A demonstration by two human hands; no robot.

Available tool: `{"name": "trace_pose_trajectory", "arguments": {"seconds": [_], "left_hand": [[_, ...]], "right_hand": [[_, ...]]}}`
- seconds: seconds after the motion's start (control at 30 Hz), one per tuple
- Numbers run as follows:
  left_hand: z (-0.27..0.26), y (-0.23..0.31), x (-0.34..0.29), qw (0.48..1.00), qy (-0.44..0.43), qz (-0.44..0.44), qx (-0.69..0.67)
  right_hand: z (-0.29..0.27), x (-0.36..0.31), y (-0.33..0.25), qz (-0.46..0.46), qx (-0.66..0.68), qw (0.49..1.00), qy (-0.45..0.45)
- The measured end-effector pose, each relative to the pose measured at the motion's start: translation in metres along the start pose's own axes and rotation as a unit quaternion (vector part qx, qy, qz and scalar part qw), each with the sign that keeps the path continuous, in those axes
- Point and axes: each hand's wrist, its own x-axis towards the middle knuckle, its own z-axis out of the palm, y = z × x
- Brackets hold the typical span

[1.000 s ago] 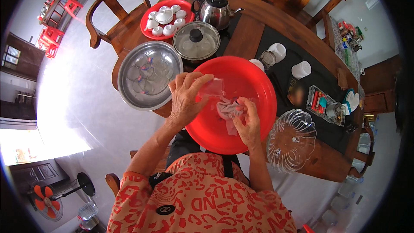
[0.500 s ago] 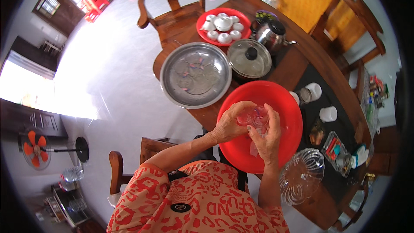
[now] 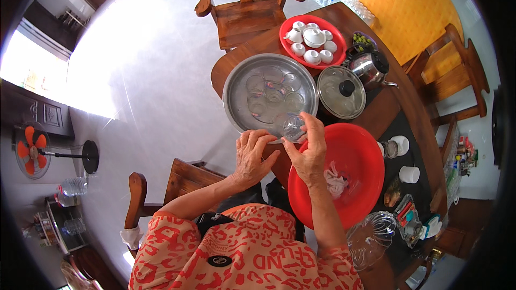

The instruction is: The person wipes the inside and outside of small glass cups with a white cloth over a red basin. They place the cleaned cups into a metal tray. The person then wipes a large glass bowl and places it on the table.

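A: Where's your glass cup (image 3: 293, 127)?
B: Over the steel basin's (image 3: 237, 106) near edge, round outline toward you; long axis unclear.
A: Grip?
B: Right hand's (image 3: 310, 153) fingers (image 3: 312, 123) pinch it; left hand (image 3: 251, 156) loosely spread, empty.

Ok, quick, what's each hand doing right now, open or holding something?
Left hand: open, nothing visibly held, near the round silver metal basin.
Right hand: closed, holding a clear round glass cup.

Glasses (image 3: 273, 95) lay in tray (image 3: 228, 95) on table (image 3: 255, 46). Pot (image 3: 334, 99) stood right of tray, behind basin (image 3: 366, 167). Cloth (image 3: 335, 181) lay in basin. Teacups (image 3: 312, 57) sat on plate (image 3: 342, 42) behind-right of tray, kettle (image 3: 365, 70) right of plate. Bowl (image 3: 371, 239) sat front-right of basin.
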Motion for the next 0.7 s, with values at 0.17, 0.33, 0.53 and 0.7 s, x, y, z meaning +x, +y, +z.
{"name": "trace_pose_trajectory", "arguments": {"seconds": [0.17,0.33,0.53,0.7], "left_hand": [[0.002,-0.02,0.0,0.996,-0.039,0.044,0.066],[0.008,-0.033,0.005,0.992,-0.065,0.055,0.097],[0.016,-0.042,0.01,0.993,-0.089,0.046,0.063],[0.022,-0.048,0.009,0.99,-0.124,0.027,0.059]], "right_hand": [[0.035,0.012,0.023,-0.05,-0.096,0.994,0.009],[0.049,0.019,0.039,-0.054,-0.192,0.98,-0.014],[0.058,0.019,0.045,-0.02,-0.234,0.972,-0.03],[0.063,0.018,0.055,-0.021,-0.244,0.969,-0.038]]}}
